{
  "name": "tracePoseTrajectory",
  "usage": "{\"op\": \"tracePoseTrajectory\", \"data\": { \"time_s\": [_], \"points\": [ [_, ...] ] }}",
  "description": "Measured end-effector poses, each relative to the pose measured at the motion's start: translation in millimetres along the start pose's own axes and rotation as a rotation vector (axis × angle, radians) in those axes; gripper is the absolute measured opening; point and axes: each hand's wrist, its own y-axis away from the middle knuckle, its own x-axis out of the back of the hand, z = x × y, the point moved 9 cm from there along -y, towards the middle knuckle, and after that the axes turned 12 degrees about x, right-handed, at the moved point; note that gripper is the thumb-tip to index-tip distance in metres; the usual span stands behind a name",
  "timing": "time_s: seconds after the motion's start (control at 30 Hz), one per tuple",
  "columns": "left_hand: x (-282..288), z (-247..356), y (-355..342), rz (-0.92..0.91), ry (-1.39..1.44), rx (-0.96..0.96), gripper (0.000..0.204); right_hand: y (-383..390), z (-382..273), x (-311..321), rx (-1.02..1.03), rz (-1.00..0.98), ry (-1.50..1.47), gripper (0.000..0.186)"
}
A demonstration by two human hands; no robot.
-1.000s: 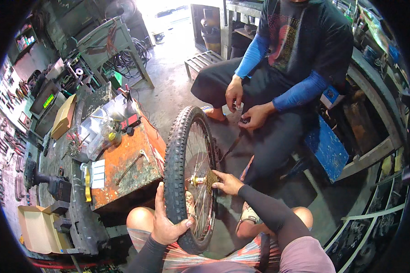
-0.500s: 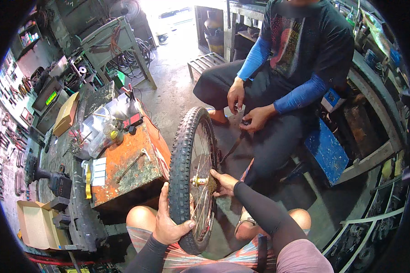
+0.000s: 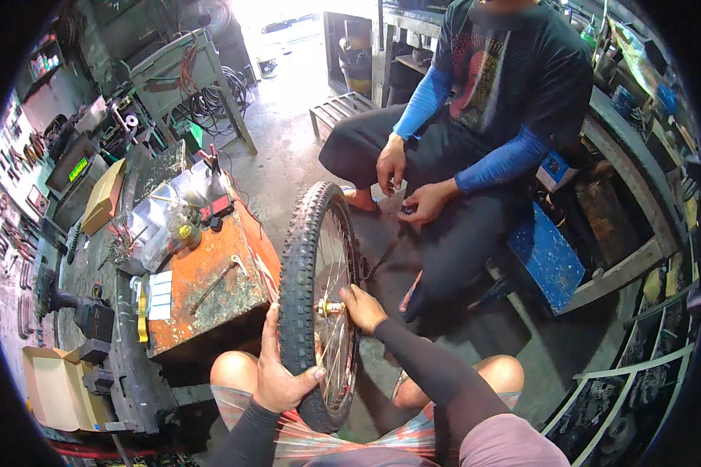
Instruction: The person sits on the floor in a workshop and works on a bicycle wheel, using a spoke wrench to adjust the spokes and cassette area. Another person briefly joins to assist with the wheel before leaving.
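A bicycle wheel [image 3: 294,268] with a knobby black tyre stands upright between my knees. My left hand [image 3: 284,375] grips the tyre's near left side, its thumb across the tread toward the rim and its fingers along the outer wall. At the wheel's right side, my right hand [image 3: 364,310] is closed over the sprocket cassette beside the gold hub [image 3: 331,307]. That hand covers the cassette, and its fingertips are partly hidden. Thin spokes run between hub and rim.
Facing me, a seated person in blue sleeves holds a small dark part [image 3: 407,209]; a dark chain-like strip [image 3: 383,255] hangs below. To the left, an orange workbench [image 3: 187,284] carries a wrench [image 3: 215,284], plastic containers and a cordless impact tool [image 3: 86,313]. Metal racks [image 3: 600,405] stand right.
My right hand has turned and shifted over the cassette, which showed before and is now covered. The whole scene sits slightly farther left. My left hand keeps its grip on the tyre.
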Motion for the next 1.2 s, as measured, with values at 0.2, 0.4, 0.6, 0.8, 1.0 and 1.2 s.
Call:
{"op": "tracePoseTrajectory", "data": {
  "time_s": [0.2,0.4,0.6,0.8,1.0,1.2],
  "points": [
    [-2,9,-12,0.007,-0.014,-0.005,0.126,129,-71,10,0.814,-0.303,0.368,0.024],
    [-21,6,-5,-0.025,-0.108,-0.097,0.126,31,6,49,0.25,0.409,0.103,0.048],
    [-51,14,21,0.034,-0.328,-0.107,0.119,84,-2,16,0.428,0.014,0.138,0.056],
    [-82,24,34,0.004,-0.212,-0.207,0.099,147,-11,18,0.389,-0.205,0.2,0.054],
    [-89,16,36,-0.024,-0.154,-0.198,0.103,71,12,45,0.226,0.056,-0.107,0.052],
    [-74,15,35,0.028,-0.128,-0.183,0.106,22,39,56,0.15,0.249,-0.298,0.05]
  ]
}}
